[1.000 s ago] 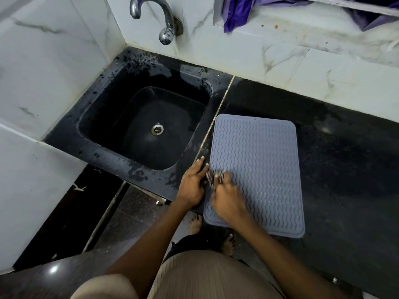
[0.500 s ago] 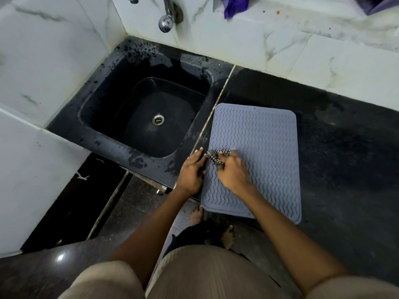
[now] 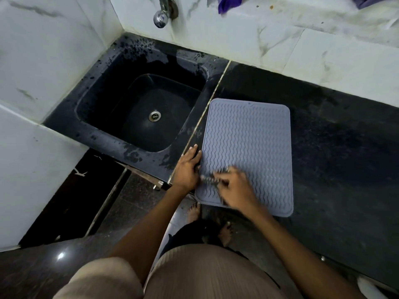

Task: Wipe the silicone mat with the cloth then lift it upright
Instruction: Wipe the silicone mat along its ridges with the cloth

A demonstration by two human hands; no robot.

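A grey-blue silicone mat point(image 3: 250, 143) with wavy ridges lies flat on the black counter point(image 3: 336, 147), its near edge at the counter's front. My right hand point(image 3: 235, 188) holds a small dark-and-white checked cloth point(image 3: 210, 180) against the mat's near left part; hand and cloth are motion-blurred. My left hand point(image 3: 187, 168) rests flat with straight fingers on the counter at the mat's left edge, touching it.
A black sink point(image 3: 121, 134) with a metal drain point(image 3: 154, 115) lies left of the mat, wet around its rim. A chrome tap point(image 3: 160, 17) sticks out of the white marble wall. Purple fabric point(image 3: 225, 4) hangs at the top. My bare feet stand below the counter edge.
My right hand with the cloth has moved back toward me and slightly right across the mat's near left area. My left hand has stayed at the mat's left edge.
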